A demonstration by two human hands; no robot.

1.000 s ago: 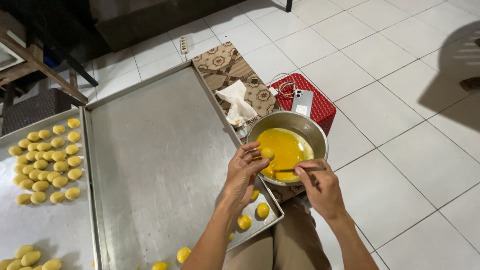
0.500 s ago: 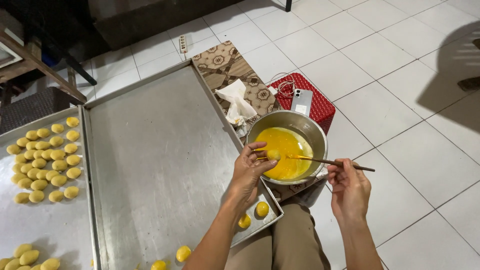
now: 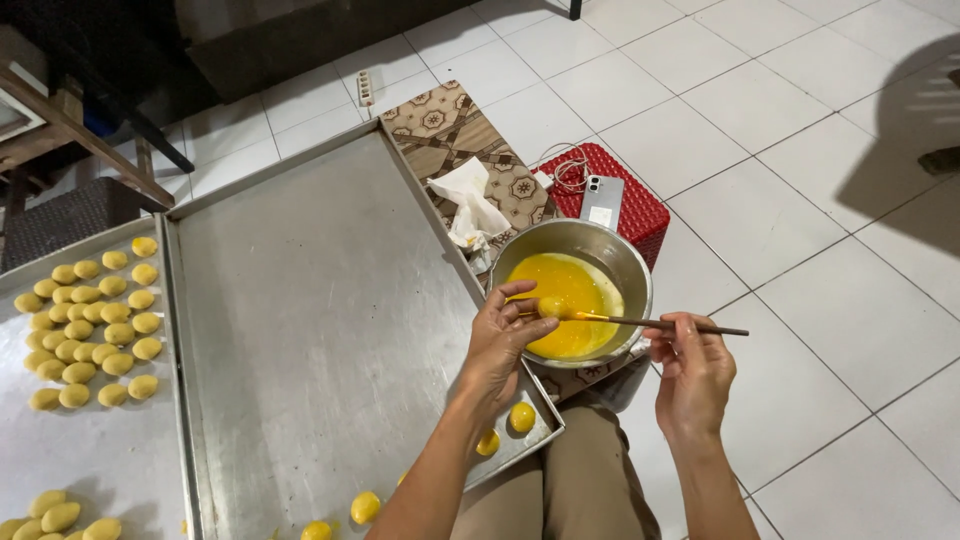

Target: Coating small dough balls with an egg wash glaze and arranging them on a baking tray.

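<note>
Presently: left hand (image 3: 500, 340), grip closed on a small dough ball (image 3: 552, 306), held over the steel bowl (image 3: 625, 265) of yellow egg wash (image 3: 570, 285). Right hand (image 3: 692, 372), grip closed on a thin brush (image 3: 660, 323), its tip touching the ball. Bowl sits on the floor just beside a large metal tray (image 3: 320, 320); a few glazed balls (image 3: 521, 417) lie at its near edge. Second tray (image 3: 110, 450), left, carries rows of pale pieces (image 3: 90, 330). Red basket (image 3: 640, 215) with a phone (image 3: 602, 202) stands behind the bowl.
</note>
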